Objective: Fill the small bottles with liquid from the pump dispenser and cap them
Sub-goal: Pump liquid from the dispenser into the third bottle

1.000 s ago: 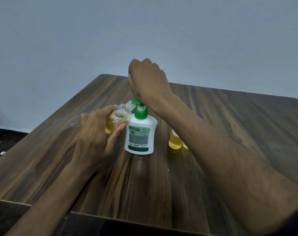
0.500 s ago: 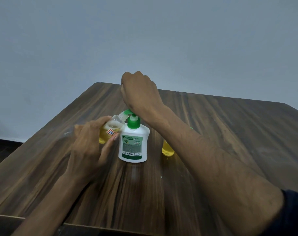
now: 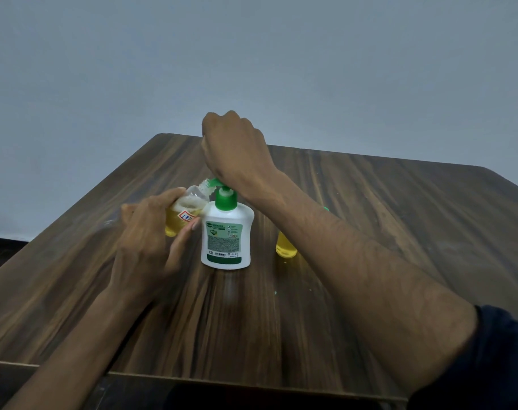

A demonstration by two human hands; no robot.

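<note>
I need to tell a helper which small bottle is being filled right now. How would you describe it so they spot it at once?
On the wooden table, find the white pump dispenser with the green top. The bottle being filled is tilted against its spout, held in the left hand. Unlike the other yellow bottle standing beyond the right forearm, it carries a red-edged sticker and is uncapped.

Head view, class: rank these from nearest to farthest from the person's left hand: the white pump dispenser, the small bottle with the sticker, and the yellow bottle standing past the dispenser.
1. Small bottle with the sticker: held tilted in the left hand.
2. White pump dispenser: just beside that hand, toward the table's middle.
3. Yellow bottle: beyond the dispenser, partly hidden behind the right forearm.
</note>
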